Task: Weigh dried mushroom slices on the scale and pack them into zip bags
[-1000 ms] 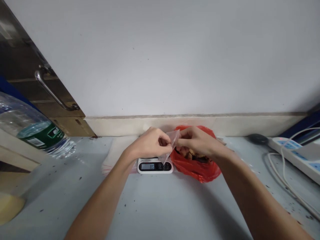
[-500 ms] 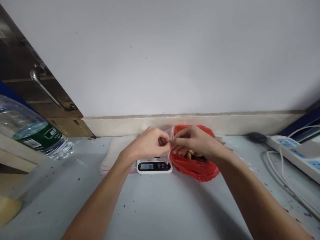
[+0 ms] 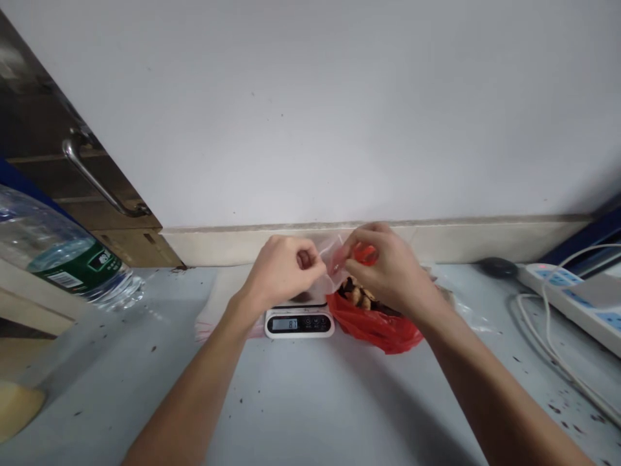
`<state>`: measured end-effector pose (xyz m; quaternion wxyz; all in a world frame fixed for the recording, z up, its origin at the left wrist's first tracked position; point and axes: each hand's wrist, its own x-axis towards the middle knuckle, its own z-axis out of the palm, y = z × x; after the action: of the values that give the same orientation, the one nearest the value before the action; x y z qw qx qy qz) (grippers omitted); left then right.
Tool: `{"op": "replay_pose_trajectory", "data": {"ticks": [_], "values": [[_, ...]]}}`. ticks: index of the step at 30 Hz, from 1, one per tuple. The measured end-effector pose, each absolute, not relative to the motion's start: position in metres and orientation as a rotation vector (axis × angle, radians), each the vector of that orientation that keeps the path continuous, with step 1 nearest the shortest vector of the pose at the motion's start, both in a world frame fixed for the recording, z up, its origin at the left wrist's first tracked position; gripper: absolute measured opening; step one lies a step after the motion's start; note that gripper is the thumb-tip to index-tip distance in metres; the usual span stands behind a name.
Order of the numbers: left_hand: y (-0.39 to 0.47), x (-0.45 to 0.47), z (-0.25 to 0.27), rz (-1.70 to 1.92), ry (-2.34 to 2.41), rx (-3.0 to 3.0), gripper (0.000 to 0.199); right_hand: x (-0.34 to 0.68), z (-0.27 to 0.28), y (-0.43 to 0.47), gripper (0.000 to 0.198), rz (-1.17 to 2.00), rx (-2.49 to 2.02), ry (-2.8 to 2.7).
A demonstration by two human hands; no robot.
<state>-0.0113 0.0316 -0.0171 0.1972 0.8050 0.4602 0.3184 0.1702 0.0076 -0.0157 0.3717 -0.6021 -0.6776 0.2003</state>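
A clear plastic bag (image 3: 330,249) is stretched between my two hands above a small white kitchen scale (image 3: 299,325) with a lit display. My left hand (image 3: 286,266) pinches the bag's left side, thumb against fingers. On the other side, my right hand (image 3: 383,264) grips the bag's edge with bent fingers. Beneath and beside the right hand sits an open red plastic bag (image 3: 378,331) holding brown dried pieces (image 3: 356,296), partly covered by the hand. What lies on the scale's platform is mostly hidden.
A stack of clear plastic bags (image 3: 220,301) lies left of the scale. At far left a water bottle (image 3: 80,259) juts in near a metal-handled door (image 3: 97,178). To the right are a power strip (image 3: 577,298) and white cables (image 3: 543,343). A wall (image 3: 330,129) rises behind.
My hands have moved apart, the right one up and to the right, spreading the clear bag. More of the brown pieces shows. The scale's last digit changed from 8 to 7.
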Motion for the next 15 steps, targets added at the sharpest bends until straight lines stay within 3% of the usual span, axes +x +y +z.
{"op": "replay_pose_trajectory", "data": {"ticks": [6,11,13,15], "values": [[0.022,-0.002,-0.013,1.204,1.079,2.336,0.019,0.168,-0.017,0.003,0.016,0.702,-1.642,-1.991],[0.034,-0.014,-0.012,1.422,1.313,2.012,0.021,0.188,-0.009,0.005,0.092,0.781,-1.448,-1.913],[0.041,-0.018,-0.015,1.288,1.287,1.751,0.035,0.199,-0.007,0.007,0.096,0.737,-1.398,-1.914],[0.044,-0.019,-0.019,1.152,1.181,1.539,0.046,0.212,-0.006,0.009,0.083,0.744,-1.398,-1.982]]}}
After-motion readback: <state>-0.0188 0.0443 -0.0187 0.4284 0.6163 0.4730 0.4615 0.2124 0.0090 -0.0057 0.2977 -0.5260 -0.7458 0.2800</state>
